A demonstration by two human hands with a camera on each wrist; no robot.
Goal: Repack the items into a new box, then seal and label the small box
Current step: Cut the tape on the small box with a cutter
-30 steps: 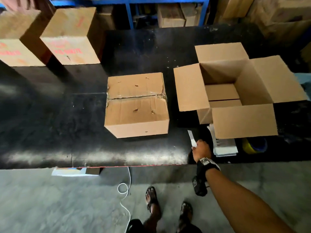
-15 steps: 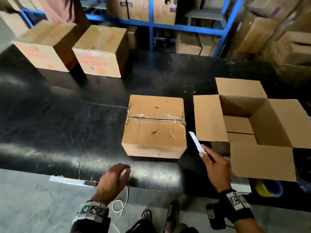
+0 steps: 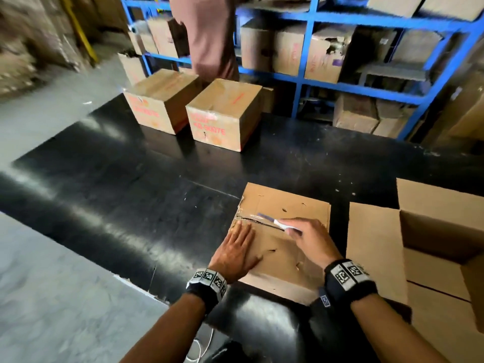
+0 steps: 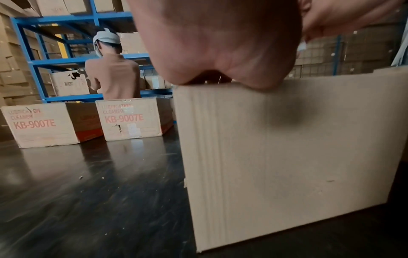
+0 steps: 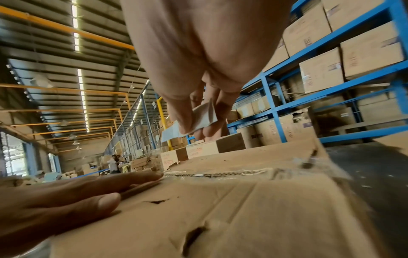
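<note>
A worn, taped cardboard box [image 3: 288, 203] sits shut on the black table [image 3: 131, 192], its top punctured with small holes. My left hand [image 3: 239, 247] lies flat on the box's near left top, fingers straight toward the tape seam. My right hand [image 3: 306, 237] pinches a thin white cutter [image 3: 281, 224], whose tip is at the seam near the middle of the lid. The right wrist view shows the cutter [image 5: 198, 118] between thumb and fingers above the box [image 5: 243, 209]. A new box [image 3: 432, 231] stands open to the right, flaps spread.
Two shut boxes with red print [image 3: 162, 100] [image 3: 225, 113] stand at the table's far side. Behind them is blue shelving [image 3: 309, 82] full of cartons, with a person [image 3: 209, 35] standing at it. Grey floor lies left of the table.
My right hand carried the cutter from the table's near edge up to the box's seam. My left hand came into view and settled flat on the lid. The head view tilted up.
</note>
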